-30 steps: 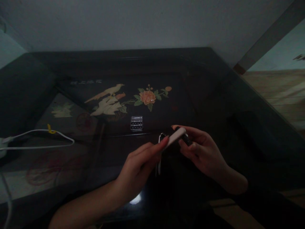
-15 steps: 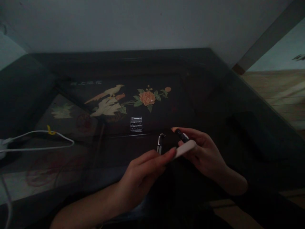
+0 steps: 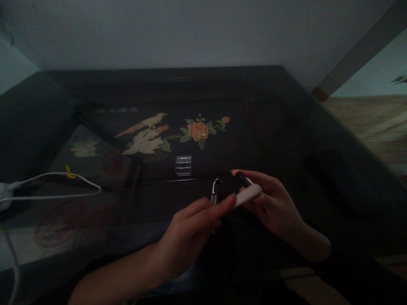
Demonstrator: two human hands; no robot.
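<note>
My left hand [image 3: 190, 226] pinches one end of a small white stick-shaped object [image 3: 247, 196]. Its other end rests against the fingers of my right hand [image 3: 270, 203], which also holds a small black item [image 3: 243, 179] between thumb and forefinger. Both hands hover over the near part of a dark glass-topped table [image 3: 286, 127]. A small metal tool with a bent tip [image 3: 215, 190] lies on the glass just left of the white object, partly behind my left fingers. The scene is dim and details are hard to make out.
A small clear plastic case [image 3: 183, 165] sits on the table beyond my hands. Under the glass lies a painted bird-and-flower panel [image 3: 171, 131]. A white cable with a yellow tie [image 3: 60, 182] loops at the left edge. Wooden floor [image 3: 375, 127] shows at right.
The white object has been tipped from a raised slant to a lower position nearer my right palm, exposing the black item in my right fingers. Both hands stayed nearly in place.
</note>
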